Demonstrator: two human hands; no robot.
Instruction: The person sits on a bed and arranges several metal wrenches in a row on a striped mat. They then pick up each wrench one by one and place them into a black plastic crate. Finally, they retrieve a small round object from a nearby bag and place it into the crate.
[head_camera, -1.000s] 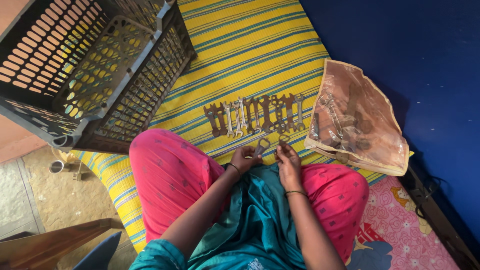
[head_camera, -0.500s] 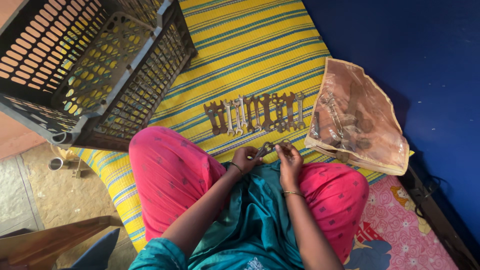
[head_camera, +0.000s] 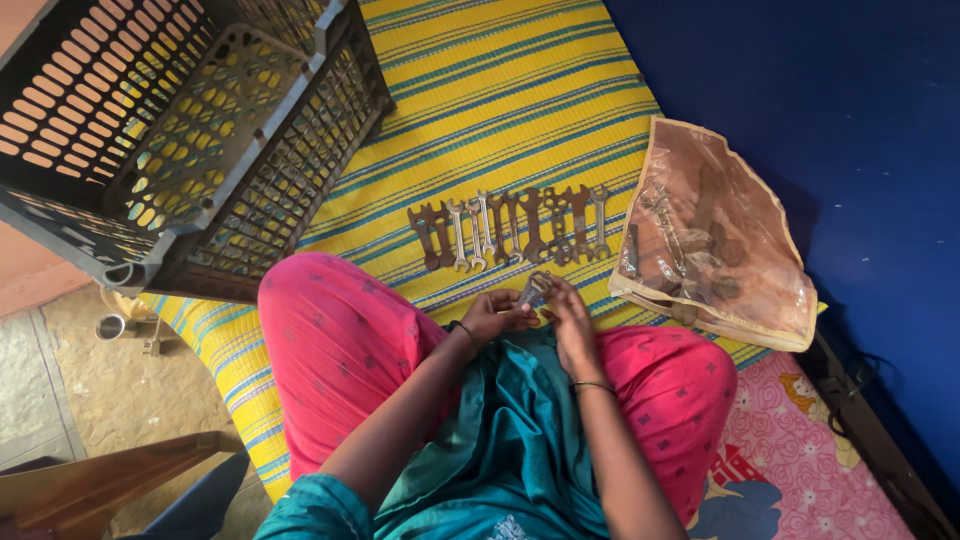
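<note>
At far left we see a black crate (head_camera: 190, 120) on the striped mat (head_camera: 520, 90). Our left hand (head_camera: 490, 318) and right hand (head_camera: 572, 322) both pinch one small wrench (head_camera: 534, 291), just near the row of wrenches (head_camera: 510, 230). At right lies a clear bag (head_camera: 710, 235).

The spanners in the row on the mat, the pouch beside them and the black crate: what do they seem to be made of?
The spanners look like steel: some grey and shiny, several brown, probably rusted. The pouch seems clear soft plastic with a tan fabric-like edge; tools show through it. The black crate looks like moulded plastic, with a regular grid of holes.
</note>
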